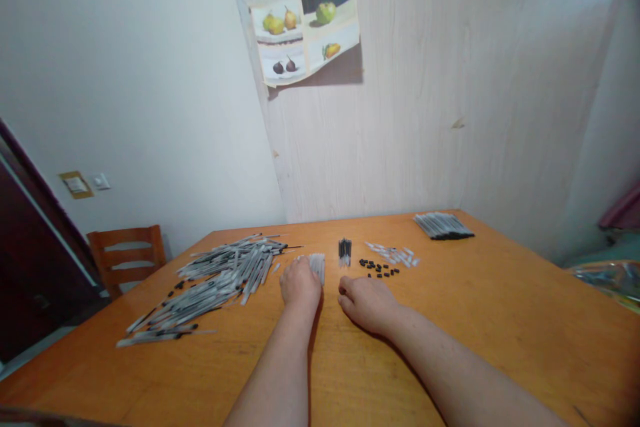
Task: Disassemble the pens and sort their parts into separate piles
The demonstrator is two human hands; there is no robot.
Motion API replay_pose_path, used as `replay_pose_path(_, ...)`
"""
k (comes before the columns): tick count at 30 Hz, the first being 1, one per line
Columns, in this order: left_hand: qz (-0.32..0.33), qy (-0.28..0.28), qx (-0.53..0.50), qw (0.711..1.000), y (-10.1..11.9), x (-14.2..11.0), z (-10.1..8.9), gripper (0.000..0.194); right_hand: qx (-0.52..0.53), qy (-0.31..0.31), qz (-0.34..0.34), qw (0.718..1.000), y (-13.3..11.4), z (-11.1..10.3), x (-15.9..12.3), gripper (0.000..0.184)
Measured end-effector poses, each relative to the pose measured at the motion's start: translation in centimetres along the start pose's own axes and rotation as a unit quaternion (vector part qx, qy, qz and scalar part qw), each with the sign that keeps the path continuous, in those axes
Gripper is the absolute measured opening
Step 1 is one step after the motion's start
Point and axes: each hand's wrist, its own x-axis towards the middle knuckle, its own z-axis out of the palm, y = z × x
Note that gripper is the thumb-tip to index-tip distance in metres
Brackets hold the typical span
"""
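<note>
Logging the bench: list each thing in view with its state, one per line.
Left hand: closed on small bundle of pale tubes.
Right hand: resting on table, holding nothing visible.
Big pen pile: loose, scattered.
Far stack: neatly aligned.
Black caps: scattered loose.

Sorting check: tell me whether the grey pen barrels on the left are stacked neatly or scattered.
Scattered: the pen barrels lie in a loose, crisscrossed heap across the table, beside the left hand.

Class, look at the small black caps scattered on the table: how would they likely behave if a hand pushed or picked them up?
The black caps look tiny and loose, so probably light and apt to scatter. They lie apart on the smooth table, so may slide.
</note>
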Motion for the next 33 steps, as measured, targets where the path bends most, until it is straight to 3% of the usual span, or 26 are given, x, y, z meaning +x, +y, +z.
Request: replay_pose_path(33,-0.025,-0.005,0.019,0.999,-0.14,-0.16,-0.26,0.026,0.004,-0.003,-0.001,1.000,0.11,-0.15,-0.09,0.030)
